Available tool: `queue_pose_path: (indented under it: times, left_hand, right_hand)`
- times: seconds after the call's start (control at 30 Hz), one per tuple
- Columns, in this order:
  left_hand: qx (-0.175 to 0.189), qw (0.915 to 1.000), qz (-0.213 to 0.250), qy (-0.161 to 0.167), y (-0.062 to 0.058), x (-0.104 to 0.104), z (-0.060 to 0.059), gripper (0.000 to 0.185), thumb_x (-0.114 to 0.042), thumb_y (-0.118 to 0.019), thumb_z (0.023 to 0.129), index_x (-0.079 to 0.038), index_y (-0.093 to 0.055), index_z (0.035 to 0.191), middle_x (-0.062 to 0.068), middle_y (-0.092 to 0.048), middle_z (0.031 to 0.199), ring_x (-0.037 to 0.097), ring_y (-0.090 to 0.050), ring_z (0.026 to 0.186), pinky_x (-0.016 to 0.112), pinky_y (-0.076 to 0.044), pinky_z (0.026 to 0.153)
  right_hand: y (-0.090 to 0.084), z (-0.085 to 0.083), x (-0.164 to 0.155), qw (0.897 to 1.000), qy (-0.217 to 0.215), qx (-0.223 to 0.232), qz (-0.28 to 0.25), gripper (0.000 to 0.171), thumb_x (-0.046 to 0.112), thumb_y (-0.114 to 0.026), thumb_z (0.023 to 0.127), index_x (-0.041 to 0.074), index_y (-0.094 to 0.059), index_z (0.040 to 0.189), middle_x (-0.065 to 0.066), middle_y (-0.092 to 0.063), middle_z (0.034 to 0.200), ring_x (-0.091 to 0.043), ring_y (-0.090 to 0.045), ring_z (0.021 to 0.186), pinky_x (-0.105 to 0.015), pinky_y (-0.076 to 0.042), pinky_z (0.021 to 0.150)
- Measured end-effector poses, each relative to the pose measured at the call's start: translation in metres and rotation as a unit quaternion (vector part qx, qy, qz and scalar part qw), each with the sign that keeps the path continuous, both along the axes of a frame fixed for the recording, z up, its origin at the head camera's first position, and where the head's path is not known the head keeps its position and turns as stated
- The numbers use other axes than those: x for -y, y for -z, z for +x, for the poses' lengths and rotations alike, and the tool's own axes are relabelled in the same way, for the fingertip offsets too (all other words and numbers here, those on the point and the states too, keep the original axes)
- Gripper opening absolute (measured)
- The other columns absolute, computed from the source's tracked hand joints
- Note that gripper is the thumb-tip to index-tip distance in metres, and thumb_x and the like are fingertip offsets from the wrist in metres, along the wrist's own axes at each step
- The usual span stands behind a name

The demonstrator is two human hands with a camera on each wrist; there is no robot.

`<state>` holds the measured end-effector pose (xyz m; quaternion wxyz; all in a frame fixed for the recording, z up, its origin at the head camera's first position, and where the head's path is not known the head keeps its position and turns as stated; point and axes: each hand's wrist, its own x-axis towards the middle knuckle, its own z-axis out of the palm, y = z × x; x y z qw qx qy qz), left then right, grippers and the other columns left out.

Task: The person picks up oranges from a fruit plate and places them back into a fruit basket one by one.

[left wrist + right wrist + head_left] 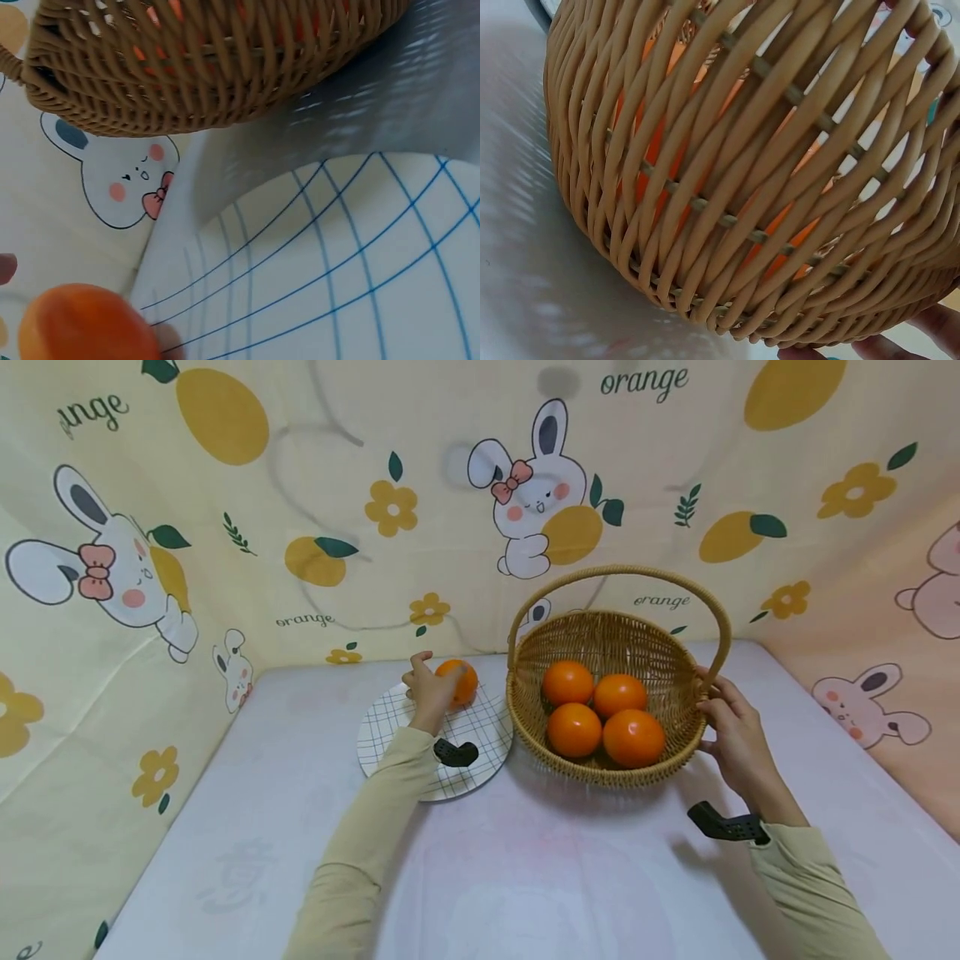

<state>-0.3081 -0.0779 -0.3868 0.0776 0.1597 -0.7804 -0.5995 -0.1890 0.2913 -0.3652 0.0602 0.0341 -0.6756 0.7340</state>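
In the head view my left hand (pixel 433 692) holds an orange (pixel 467 683) above the back of a round white plate (pixel 397 727) with a blue grid pattern. The left wrist view has the same orange (pixel 82 322) at the lower left, a fingertip (pixel 172 343) against its side. To the plate's right stands a brown wicker basket (pixel 607 777) with an arched handle. Several oranges (pixel 574 729) lie inside it. My right hand (pixel 738 739) grips the basket's right rim near the foot of the handle. In the right wrist view its fingers (pixel 937 326) show below the basket's weave.
A white tabletop (pixel 510 877) carries the plate and basket. Behind and at both sides hangs a cream cloth (pixel 450 410) printed with rabbits and oranges. The basket's tall handle (pixel 622 570) rises in front of the back cloth, and its left side stands close to the plate.
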Motion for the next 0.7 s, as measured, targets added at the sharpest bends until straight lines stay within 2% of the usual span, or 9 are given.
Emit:
queue_pose_path:
  times: [0.2,0.4,0.7]
  left_hand:
    - [0.015,0.9998,-0.004,-0.008,0.006,-0.007,0.001,0.07,-0.028,-0.077,0.079,-0.02,-0.036,0.135,0.022,-0.027,0.136,0.041,-0.029,0.119,0.052,-0.036,0.093]
    - [0.018,0.9998,0.001,-0.008,0.009,-0.01,0.002,0.07,-0.025,-0.077,0.08,-0.02,-0.035,0.136,0.023,-0.026,0.135,0.04,-0.03,0.118,0.051,-0.037,0.094]
    - [0.012,0.9998,0.017,0.004,0.013,-0.008,0.001,0.061,-0.018,-0.075,0.082,-0.019,-0.04,0.131,0.023,-0.024,0.135,0.042,-0.029,0.119,0.051,-0.038,0.094]
  right_hand:
    - [0.0,0.001,0.001,1.0,0.002,0.001,0.003,0.045,0.014,-0.037,0.105,0.019,-0.036,0.149,-0.016,-0.022,0.149,-0.037,-0.027,0.126,-0.027,-0.054,0.068]
    - [0.0,0.001,0.002,1.0,0.004,-0.001,0.004,0.045,0.013,-0.036,0.105,0.019,-0.036,0.149,-0.016,-0.022,0.149,-0.039,-0.026,0.127,-0.027,-0.054,0.067]
    - [0.0,0.001,0.002,1.0,0.008,-0.005,-0.001,0.044,0.012,-0.037,0.104,0.019,-0.038,0.148,-0.016,-0.024,0.146,-0.035,-0.031,0.122,-0.029,-0.054,0.067]
